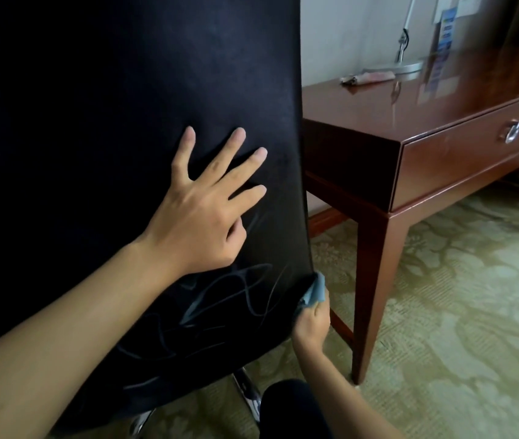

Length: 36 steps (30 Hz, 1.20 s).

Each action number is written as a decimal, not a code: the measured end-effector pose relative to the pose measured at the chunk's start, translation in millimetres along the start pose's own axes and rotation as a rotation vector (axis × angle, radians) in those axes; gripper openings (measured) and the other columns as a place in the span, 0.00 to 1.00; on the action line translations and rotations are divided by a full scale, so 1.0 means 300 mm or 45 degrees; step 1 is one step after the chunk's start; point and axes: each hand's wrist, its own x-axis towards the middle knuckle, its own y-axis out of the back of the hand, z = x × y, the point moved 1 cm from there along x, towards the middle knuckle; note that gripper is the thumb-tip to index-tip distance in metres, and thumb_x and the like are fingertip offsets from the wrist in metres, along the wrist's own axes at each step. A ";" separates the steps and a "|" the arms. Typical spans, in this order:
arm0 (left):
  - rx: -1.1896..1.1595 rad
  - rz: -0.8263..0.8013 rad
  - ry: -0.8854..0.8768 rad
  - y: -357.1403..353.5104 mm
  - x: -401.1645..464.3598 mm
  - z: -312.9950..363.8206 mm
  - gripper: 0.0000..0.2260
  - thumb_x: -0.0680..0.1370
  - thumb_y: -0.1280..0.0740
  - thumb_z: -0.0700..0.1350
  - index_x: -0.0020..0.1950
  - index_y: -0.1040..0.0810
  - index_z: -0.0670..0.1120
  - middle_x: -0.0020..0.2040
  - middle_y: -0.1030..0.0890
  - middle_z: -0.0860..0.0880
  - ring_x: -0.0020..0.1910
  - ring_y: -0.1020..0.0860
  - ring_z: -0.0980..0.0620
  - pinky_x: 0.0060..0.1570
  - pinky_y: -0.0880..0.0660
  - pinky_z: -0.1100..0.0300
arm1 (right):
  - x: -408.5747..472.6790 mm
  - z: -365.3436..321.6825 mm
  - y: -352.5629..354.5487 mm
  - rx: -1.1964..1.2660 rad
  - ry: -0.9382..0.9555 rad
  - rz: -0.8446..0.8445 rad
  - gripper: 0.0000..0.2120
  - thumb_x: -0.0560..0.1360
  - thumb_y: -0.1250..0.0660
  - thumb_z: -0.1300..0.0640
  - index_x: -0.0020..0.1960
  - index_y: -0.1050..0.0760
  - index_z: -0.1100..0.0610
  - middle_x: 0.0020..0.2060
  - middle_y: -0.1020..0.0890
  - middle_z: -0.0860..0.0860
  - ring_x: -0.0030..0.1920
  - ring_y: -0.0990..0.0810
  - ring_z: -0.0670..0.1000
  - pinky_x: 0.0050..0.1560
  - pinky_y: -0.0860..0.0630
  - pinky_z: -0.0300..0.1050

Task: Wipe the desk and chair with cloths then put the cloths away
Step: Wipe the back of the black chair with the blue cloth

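Blue cloth (315,291) bunched in my right hand (312,324) fingers at the black chair back (125,122) lower edge, my left hand (202,207) splayed flat above it

The left hand (202,213) lies flat with the palm down, its back toward the camera. Its four fingers are straight and spread apart, pointing up and to the right, and the thumb is tucked under the right side of the palm. The bare left forearm runs from the lower left corner up to the wrist, which is almost straight.

The right hand (312,318) is lower and to the right of the left one, well apart from it. Its fingers are curled, and they seem to pinch something between fingertips and thumb, though most of the fingers are hidden. The right forearm comes up from the bottom edge, bare, with the wrist slightly bent.
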 end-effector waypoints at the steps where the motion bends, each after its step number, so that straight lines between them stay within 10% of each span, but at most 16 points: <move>1: 0.001 0.011 -0.004 -0.003 0.000 -0.003 0.18 0.70 0.35 0.43 0.60 0.19 0.46 0.75 0.31 0.45 0.78 0.41 0.41 0.73 0.55 0.30 | -0.006 0.021 0.001 0.033 -0.080 0.021 0.20 0.82 0.47 0.60 0.71 0.32 0.49 0.62 0.23 0.49 0.64 0.26 0.54 0.65 0.31 0.51; 5: 0.001 0.038 0.000 -0.005 -0.001 -0.011 0.17 0.71 0.35 0.43 0.59 0.18 0.46 0.75 0.30 0.45 0.78 0.41 0.41 0.73 0.56 0.30 | 0.007 0.012 -0.014 0.337 -0.530 0.104 0.21 0.82 0.44 0.46 0.72 0.32 0.52 0.63 0.24 0.54 0.59 0.25 0.55 0.60 0.31 0.49; 10: -0.029 0.029 -0.004 -0.003 0.000 -0.013 0.18 0.70 0.34 0.44 0.58 0.18 0.45 0.74 0.29 0.45 0.78 0.41 0.41 0.73 0.55 0.30 | 0.001 -0.031 0.026 0.295 -0.636 0.286 0.18 0.82 0.43 0.59 0.71 0.29 0.56 0.60 0.22 0.58 0.51 0.23 0.57 0.49 0.28 0.49; 14: -0.040 0.021 0.002 0.006 0.004 -0.005 0.18 0.69 0.34 0.44 0.57 0.18 0.45 0.74 0.29 0.44 0.78 0.40 0.40 0.72 0.54 0.29 | -0.048 -0.092 -0.024 0.185 -0.230 0.178 0.28 0.77 0.46 0.67 0.73 0.32 0.48 0.66 0.24 0.53 0.56 0.21 0.54 0.56 0.25 0.49; 17: -0.039 -0.021 -0.004 0.017 0.009 -0.004 0.18 0.68 0.34 0.44 0.57 0.17 0.45 0.74 0.29 0.44 0.78 0.40 0.40 0.71 0.53 0.28 | -0.152 -0.151 -0.106 -0.016 0.632 0.041 0.32 0.77 0.45 0.67 0.77 0.43 0.47 0.77 0.41 0.45 0.78 0.45 0.49 0.76 0.48 0.37; 20: -0.034 -0.063 -0.018 0.026 0.007 -0.003 0.19 0.68 0.34 0.44 0.57 0.18 0.45 0.74 0.30 0.43 0.78 0.40 0.40 0.72 0.53 0.29 | -0.189 -0.094 -0.151 -0.486 1.274 -0.033 0.22 0.83 0.44 0.55 0.74 0.38 0.62 0.74 0.36 0.60 0.77 0.47 0.61 0.78 0.48 0.53; 25: -0.067 -0.118 -0.011 0.037 0.015 -0.008 0.20 0.68 0.33 0.44 0.60 0.19 0.46 0.76 0.33 0.43 0.78 0.41 0.40 0.72 0.53 0.29 | -0.090 -0.129 -0.079 -0.876 1.693 -0.057 0.21 0.84 0.48 0.52 0.71 0.34 0.64 0.70 0.32 0.62 0.75 0.43 0.64 0.76 0.44 0.60; 32: -0.103 -0.158 0.001 0.064 0.027 -0.015 0.23 0.72 0.35 0.43 0.67 0.22 0.46 0.77 0.35 0.42 0.78 0.40 0.40 0.73 0.50 0.32 | -0.026 -0.592 -0.175 -0.502 1.965 -0.015 0.24 0.82 0.47 0.55 0.76 0.41 0.60 0.77 0.43 0.56 0.78 0.52 0.63 0.77 0.51 0.61; 36: -0.097 -0.110 -0.017 0.079 0.001 -0.029 0.20 0.71 0.35 0.41 0.63 0.19 0.46 0.74 0.29 0.42 0.76 0.36 0.41 0.72 0.44 0.34 | -0.016 -0.322 -0.136 -0.685 2.206 -0.248 0.28 0.82 0.44 0.54 0.79 0.48 0.55 0.79 0.47 0.51 0.78 0.49 0.61 0.75 0.46 0.57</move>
